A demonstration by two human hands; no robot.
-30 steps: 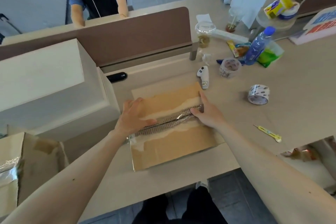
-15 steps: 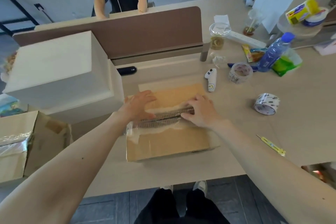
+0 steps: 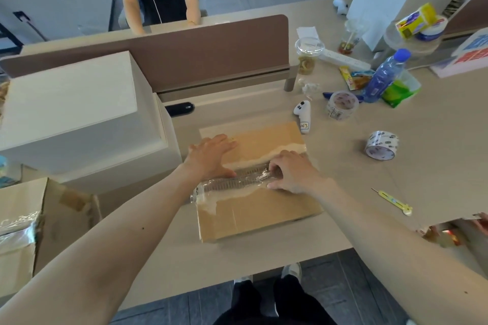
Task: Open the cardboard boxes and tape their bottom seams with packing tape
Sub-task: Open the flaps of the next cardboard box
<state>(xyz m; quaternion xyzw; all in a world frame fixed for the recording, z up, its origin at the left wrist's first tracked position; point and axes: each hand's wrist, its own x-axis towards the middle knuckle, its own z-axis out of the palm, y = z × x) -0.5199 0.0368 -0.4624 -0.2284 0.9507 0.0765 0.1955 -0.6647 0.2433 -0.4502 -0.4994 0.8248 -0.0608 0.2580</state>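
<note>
Cardboard box (image 3: 253, 214) lying on the table (image 3: 422, 140) near the front edge, seam up under a crinkled tape strip (image 3: 227, 183). Left hand (image 3: 211, 155) spread flat, pressing the far flap. Right hand (image 3: 293, 174) curled onto the strip; pinching or merely pressing, impossible to tell. Tape roll (image 3: 381, 145) well apart, right.

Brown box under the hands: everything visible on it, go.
Brown cardboard box lies on the desk, flaps closed. Clear tape runs along its middle seam, crinkled, overhanging the left edge. Pale torn patches flank the seam. The left hand lies flat on the far flap; the right hand has bent fingers on the tape.
</note>
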